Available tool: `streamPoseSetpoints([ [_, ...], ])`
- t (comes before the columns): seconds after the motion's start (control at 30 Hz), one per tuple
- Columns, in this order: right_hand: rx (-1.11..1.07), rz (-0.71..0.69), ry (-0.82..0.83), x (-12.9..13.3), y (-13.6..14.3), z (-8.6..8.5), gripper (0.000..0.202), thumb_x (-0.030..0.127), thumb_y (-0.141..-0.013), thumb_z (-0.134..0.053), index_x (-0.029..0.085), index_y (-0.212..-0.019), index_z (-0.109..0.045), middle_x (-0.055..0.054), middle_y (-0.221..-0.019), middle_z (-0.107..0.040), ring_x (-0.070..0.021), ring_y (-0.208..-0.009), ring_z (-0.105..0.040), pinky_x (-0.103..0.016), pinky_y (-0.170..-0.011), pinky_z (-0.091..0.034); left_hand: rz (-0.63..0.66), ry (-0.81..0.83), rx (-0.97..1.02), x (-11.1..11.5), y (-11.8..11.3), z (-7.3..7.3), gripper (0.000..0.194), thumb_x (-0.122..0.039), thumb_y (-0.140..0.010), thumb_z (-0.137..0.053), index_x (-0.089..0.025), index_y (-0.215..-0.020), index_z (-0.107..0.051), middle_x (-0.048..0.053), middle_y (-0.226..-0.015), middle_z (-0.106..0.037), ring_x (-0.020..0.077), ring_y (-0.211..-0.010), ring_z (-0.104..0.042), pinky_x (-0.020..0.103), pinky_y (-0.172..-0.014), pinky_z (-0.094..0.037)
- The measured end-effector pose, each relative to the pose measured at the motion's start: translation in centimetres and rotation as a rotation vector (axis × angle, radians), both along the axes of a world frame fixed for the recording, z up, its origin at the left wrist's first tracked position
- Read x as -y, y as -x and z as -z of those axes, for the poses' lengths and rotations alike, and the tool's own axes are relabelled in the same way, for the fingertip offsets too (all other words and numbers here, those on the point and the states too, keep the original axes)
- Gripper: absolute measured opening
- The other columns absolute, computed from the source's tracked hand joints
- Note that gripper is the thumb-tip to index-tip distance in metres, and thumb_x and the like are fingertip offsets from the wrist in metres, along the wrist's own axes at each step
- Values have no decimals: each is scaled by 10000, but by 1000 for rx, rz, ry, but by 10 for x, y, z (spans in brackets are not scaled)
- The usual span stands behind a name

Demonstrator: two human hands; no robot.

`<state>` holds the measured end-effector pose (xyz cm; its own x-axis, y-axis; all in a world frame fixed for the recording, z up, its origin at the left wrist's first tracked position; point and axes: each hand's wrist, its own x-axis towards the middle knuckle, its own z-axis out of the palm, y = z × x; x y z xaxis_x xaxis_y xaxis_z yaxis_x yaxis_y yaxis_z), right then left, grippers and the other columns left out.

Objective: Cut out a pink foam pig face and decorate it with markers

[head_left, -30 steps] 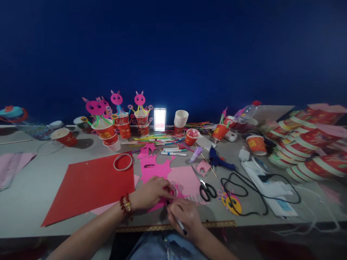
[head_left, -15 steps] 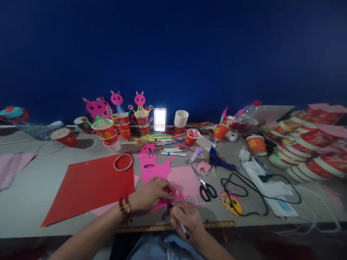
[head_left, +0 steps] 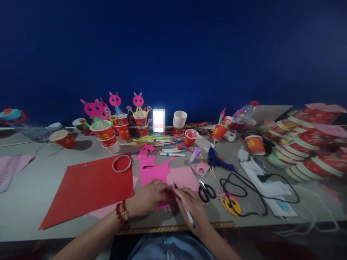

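Note:
My left hand (head_left: 149,198), with a beaded bracelet (head_left: 123,213) at the wrist, has its fingers curled down on bright pink paper (head_left: 162,206). Its fingertips are dark and partly hidden. In my right hand (head_left: 194,209) is a slim white pen (head_left: 188,213) with dark ends, slanting between thumb and fingers. The fingertips of both hands almost meet over the paper. Beyond them lie a cut-out bright pink sheet (head_left: 153,173) and a pale pink sheet (head_left: 183,177). Black-handled scissors (head_left: 206,192) rest to the right of my right hand.
At left, a red sheet (head_left: 92,184) carries a tape ring (head_left: 121,163). Pink paper figures (head_left: 115,99) stand in cups behind. Markers (head_left: 172,155) and a blue glue gun (head_left: 219,160) lie ahead. The glue gun's black cord, a power strip (head_left: 271,191) and stacked red cups (head_left: 311,144) occupy the right.
My right hand has moved slightly up and right, and the pen now points higher, its upper end above the fingers. My left fingers now cover the small pink ring seen before.

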<state>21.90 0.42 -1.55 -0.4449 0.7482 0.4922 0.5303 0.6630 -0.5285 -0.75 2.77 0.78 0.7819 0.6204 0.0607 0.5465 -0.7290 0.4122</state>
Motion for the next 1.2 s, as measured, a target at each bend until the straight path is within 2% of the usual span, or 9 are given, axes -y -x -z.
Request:
streamPoseSetpoints([
  [0.23, -3, -2, 32, 2, 1, 12, 365, 86, -949, -445, 207, -1271, -567, -112, -986, -688, -224, -929, -651, -355, -795, -588, -142, -170, -166, 34, -9, -1, 393, -247, -976, -490, -274, -1369, -496, 72, -1474, -438, 242, -1288, -427, 508, -1166, -189],
  [0.37, 10, 7, 31, 1, 1, 13, 362, 99, -957, -449, 216, -1278, -569, -111, -999, -690, -227, -936, -655, -360, -793, -590, -266, -224, -292, 51, -23, -4, 451, -243, -938, -541, -195, -1382, -482, 129, -1378, -529, 306, -1215, -490, 545, -1113, -260],
  [0.47, 14, 11, 26, 0, 1, 11, 347, 120, -963, -451, 217, -1271, -577, -109, -983, -687, -231, -921, -661, -363, -779, -591, -276, -174, -395, 56, -34, -7, 499, -144, -908, -537, -124, -1401, -460, 142, -1054, -686, 295, -1000, -621, 500, -952, -420],
  [0.53, 14, 11, 31, -1, 1, 9, 339, 134, -966, -449, 214, -1267, -582, -112, -986, -683, -228, -917, -665, -357, -781, -591, -239, -130, -461, 58, -39, -5, 536, -116, -903, -516, -85, -1430, -418, 127, -868, -706, 274, -801, -670, 442, -780, -482],
  [0.67, 36, -7, 75, -1, -2, 3, 334, 168, -976, -448, 206, -1283, -573, -123, -1018, -682, -239, -983, -654, -367, -831, -579, -238, -115, -529, 65, -41, 5, 687, -137, -878, -535, -47, -1502, -261, 107, -727, -689, 230, -574, -648, 329, -561, -433],
  [0.9, 9, -159, 258, -24, -4, -23, 331, 233, -994, -442, 231, -1301, -567, -105, -1056, -701, -229, -1001, -644, -369, -872, -538, -271, -55, -503, 67, -35, 7, 675, -220, -911, -516, -128, -1520, -239, 92, -739, -688, 216, -570, -650, 266, -515, -407],
  [1.0, -112, -303, 355, -47, 7, -36, 262, 238, -979, -456, 228, -1167, -638, -81, -1114, -704, -211, -1057, -636, -349, -927, -505, -290, 9, -485, 64, -34, 3, 713, -287, -906, -550, -161, -1527, -223, 99, -767, -696, 241, -617, -671, 286, -548, -454],
  [1.13, -40, -370, 686, -74, 29, -42, 186, 177, -892, -488, 190, -1000, -639, -5, -772, -697, -163, -711, -662, -256, -662, -519, -309, 79, -446, 65, -35, -1, 730, -355, -899, -570, -159, -1522, -244, 121, -809, -705, 274, -706, -689, 332, -613, -507],
  [1.2, 13, -403, 707, -83, 39, -39, 123, 149, -828, -519, 182, -856, -634, 12, -712, -658, -150, -662, -630, -225, -616, -486, -328, 102, -436, 66, -37, -3, 722, -363, -900, -570, -161, -1518, -257, 123, -815, -706, 276, -724, -691, 339, -634, -517],
])
